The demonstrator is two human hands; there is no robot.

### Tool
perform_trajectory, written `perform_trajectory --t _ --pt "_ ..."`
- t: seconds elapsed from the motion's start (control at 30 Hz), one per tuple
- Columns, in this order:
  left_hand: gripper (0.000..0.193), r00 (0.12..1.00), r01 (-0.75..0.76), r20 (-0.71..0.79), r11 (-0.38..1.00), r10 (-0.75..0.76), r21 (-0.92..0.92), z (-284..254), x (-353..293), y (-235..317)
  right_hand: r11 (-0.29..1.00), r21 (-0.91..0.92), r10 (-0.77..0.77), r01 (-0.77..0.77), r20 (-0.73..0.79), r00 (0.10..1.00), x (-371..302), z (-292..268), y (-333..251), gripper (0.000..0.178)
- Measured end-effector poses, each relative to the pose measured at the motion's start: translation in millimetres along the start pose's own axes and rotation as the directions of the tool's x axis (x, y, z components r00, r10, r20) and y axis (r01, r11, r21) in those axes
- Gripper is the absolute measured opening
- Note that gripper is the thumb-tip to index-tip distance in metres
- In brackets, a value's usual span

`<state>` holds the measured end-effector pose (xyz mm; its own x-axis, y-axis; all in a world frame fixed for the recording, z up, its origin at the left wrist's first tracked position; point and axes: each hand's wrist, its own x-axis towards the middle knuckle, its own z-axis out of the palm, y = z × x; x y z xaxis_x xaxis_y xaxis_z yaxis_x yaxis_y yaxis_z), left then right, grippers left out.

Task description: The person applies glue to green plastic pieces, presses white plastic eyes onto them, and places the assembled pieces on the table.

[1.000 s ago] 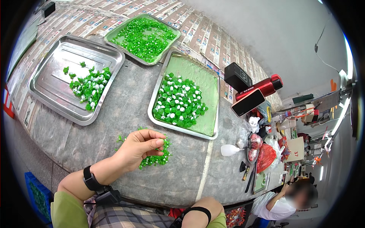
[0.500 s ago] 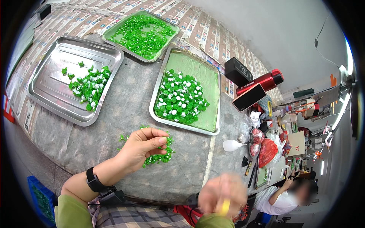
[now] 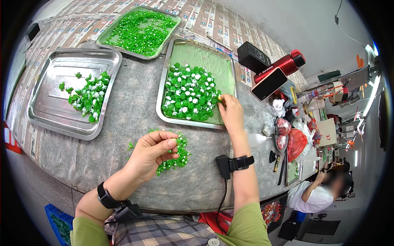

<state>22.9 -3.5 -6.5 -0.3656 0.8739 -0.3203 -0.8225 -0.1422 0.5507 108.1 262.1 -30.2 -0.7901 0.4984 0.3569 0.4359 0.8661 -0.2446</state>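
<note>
My left hand (image 3: 154, 151) is closed in a pinch, thumb against forefinger, above a heap of tiny green and white pieces (image 3: 178, 160) on the table. Anything between those fingertips is too small to make out. Over the right part of a lined metal tray (image 3: 227, 55), my right hand (image 3: 232, 110) pinches a small green piece (image 3: 219, 97) at the edge of a pile of green and white round pieces (image 3: 191, 92), which look like little eyed heads. A bit of yellow shows at its fingertips.
To the left stands a bare metal tray (image 3: 45, 94) with similar pieces (image 3: 92, 96). Behind is another tray (image 3: 174, 20) of tiny green pieces. At right are a black box (image 3: 252, 57), red flask (image 3: 287, 65), phone (image 3: 269, 84) and white squeeze bottle (image 3: 256, 140). A person (image 3: 312, 197) sits farther right.
My right hand has swung from the table's near edge up and away to the lined tray's pile. My left hand keeps its pinch over the small heap. The view has shifted slightly.
</note>
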Motion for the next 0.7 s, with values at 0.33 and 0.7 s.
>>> perform_trajectory --t 0.33,0.7 --pt "0.013 1.000 0.006 0.014 1.000 -0.006 -0.006 0.1 -0.4 -1.4 0.335 0.887 0.111 -0.318 0.297 0.948 -49.9 -67.6 -76.2 0.021" --pt "0.015 1.000 0.011 0.012 1.000 -0.011 0.014 0.0 2.2 -7.4 -0.120 0.835 -0.008 -0.537 0.540 0.841 -84.9 -45.6 -112.8 0.022"
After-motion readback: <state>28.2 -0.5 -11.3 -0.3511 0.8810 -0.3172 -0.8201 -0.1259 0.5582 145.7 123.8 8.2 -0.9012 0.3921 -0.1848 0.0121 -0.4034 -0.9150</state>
